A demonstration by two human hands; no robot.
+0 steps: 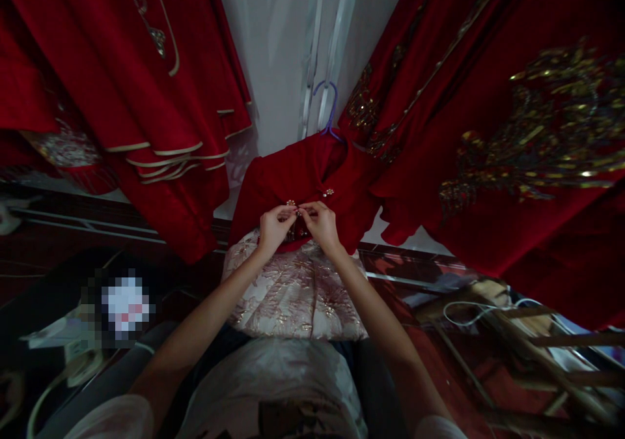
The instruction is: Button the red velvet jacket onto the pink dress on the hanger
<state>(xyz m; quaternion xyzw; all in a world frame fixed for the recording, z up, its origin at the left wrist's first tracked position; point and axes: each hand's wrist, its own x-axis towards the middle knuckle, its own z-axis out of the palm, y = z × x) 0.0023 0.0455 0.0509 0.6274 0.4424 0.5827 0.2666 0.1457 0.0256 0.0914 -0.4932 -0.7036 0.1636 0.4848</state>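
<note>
A red garment (273, 172) with a pale, gold-patterned brocade lower part (293, 296) hangs in front of me, its lower end reaching my lap. The purple hanger (332, 110) shows at its neck. Two small flower-shaped bead ornaments, one (290, 203) at my fingertips and another (328, 193) to the upper right, sit on its front. My left hand (277, 227) and my right hand (319, 223) meet there, thumbs and forefingers pinched together on the small beaded trim. Dark dangling beads (295, 232) show below the fingers; the exact point of the grip is too small to make out.
Red garments with pale piping (166, 149) hang at the left. At the right hangs red cloth with gold sequins (547, 126). A wooden stool or rack (527, 354) with a white cable stands at the lower right. A white cord (43, 393) runs at the lower left.
</note>
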